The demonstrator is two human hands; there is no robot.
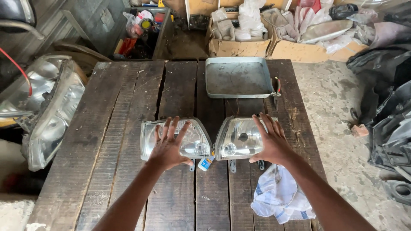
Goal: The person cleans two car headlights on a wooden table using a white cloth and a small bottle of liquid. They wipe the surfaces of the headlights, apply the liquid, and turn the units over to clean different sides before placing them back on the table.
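Seen from above, two bare hands rest flat on a pair of car headlights lying side by side on a dark, weathered plank tabletop (115,141). The left hand (169,147) lies palm down on the left headlight (199,141), fingers spread and straight, its grip released, nothing clasped. The right hand (272,143) lies the same way on the outer half of the right headlight (237,139), fingers fanned, its grip likewise loose. The two lamps almost touch between the hands.

Just below the gap between the hands, a small blue and white tube (206,163) pokes out from under the left lamp. Below the right wrist lies a crumpled white cloth with blue checks (278,196). Beyond the right hand's fingertips sits a shallow grey metal tray (238,78), with red-handled pliers (277,87) touching its right edge. Well out past the left hand, off the tabletop, leans a larger headlight unit (51,111). Cardboard boxes (239,47) of rags stand on the floor beyond the tray.
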